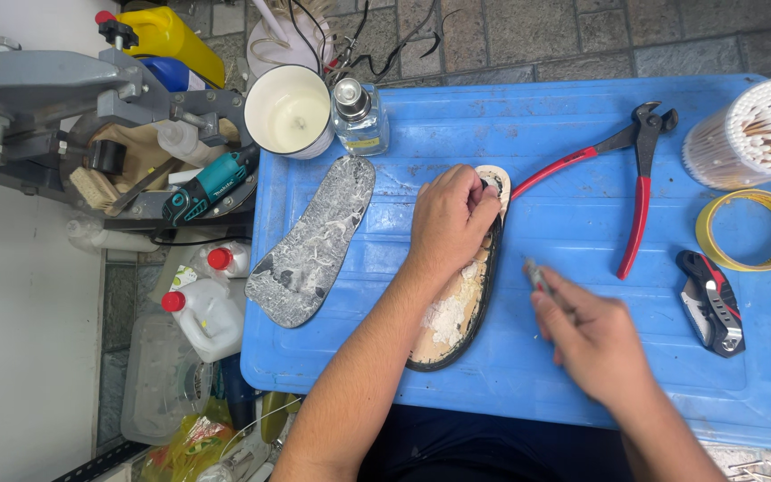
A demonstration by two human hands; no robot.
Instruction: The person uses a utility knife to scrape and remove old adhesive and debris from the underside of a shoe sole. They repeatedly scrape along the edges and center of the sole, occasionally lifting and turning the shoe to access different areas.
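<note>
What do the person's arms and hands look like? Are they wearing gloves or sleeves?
No gloves and no sleeves show. Both forearms are bare all the way to the bottom edge of the picture. The left hand and the right hand have bare fingers too. No watch, ring or bracelet can be seen on either wrist or hand.

You're looking down on a blue plastic surface (582, 375) with moulded ridges. Behind it the floor (582, 36) is grey stone paving with dark joints. At your left runs a plain white wall (20, 339), and above it a grey metal machine (37, 89) juts out. Bottles and jugs crowd the gap (207, 303) between the wall and the surface. Light falls even and soft.
</note>
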